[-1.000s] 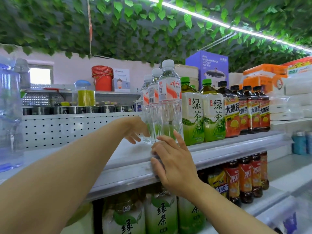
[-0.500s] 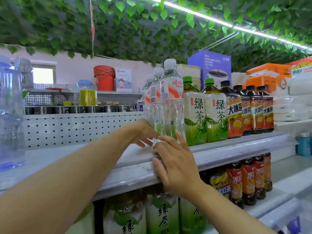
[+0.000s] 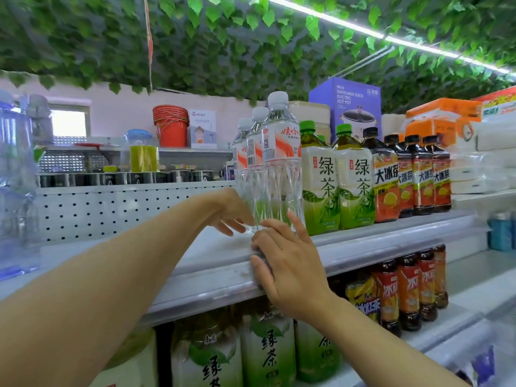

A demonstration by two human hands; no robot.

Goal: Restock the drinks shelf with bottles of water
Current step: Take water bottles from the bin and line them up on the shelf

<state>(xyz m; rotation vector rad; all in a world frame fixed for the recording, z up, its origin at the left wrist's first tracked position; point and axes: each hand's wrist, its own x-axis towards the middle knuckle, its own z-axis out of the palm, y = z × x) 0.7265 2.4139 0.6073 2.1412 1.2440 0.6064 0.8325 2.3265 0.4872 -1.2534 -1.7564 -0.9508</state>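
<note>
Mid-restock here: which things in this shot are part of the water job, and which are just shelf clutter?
Part of the job:
water bottles, three in a row
top shelf
left hand at the bottles' base
right hand on the shelf edge

Just there:
green tea bottles
iced tea bottles
red bucket
hot pot box

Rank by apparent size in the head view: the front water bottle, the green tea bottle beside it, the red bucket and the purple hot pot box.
1. front water bottle
2. green tea bottle
3. purple hot pot box, farther back, partly hidden
4. red bucket, farther back
</note>
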